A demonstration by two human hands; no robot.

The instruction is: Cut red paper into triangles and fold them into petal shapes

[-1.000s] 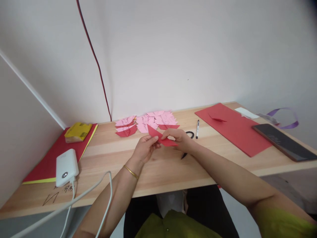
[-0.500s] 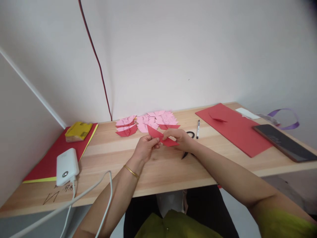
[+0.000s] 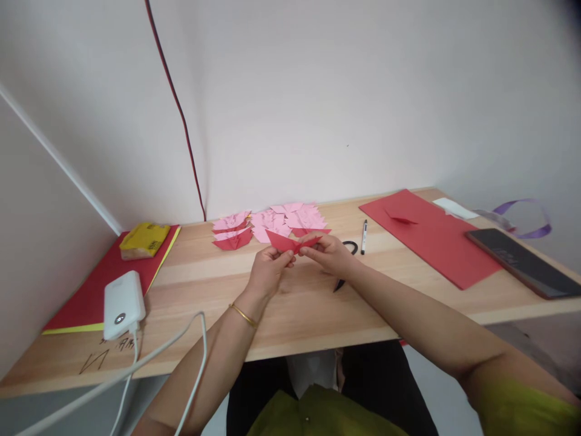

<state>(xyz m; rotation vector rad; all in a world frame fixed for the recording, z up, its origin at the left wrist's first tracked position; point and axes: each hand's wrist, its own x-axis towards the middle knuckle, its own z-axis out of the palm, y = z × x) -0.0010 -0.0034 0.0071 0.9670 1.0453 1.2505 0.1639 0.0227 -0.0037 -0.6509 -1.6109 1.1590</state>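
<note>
L hand (image 3: 267,270) & R hand (image 3: 332,255) each pinch folded red paper (image 3: 282,242), fingers (image 3: 284,259) nearly closed. Blk scissors (image 3: 338,284) lie nr R hand, partly hidden.

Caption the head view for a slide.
Left hand and right hand hold folded red paper over a wooden table, pink pieces behind.

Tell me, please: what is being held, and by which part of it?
Folded red paper, by its lower edge near the middle, in left grip and right grip.

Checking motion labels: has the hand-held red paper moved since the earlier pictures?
Yes: the red paper has its right end raised in view, from below the marker to level with it.
</note>
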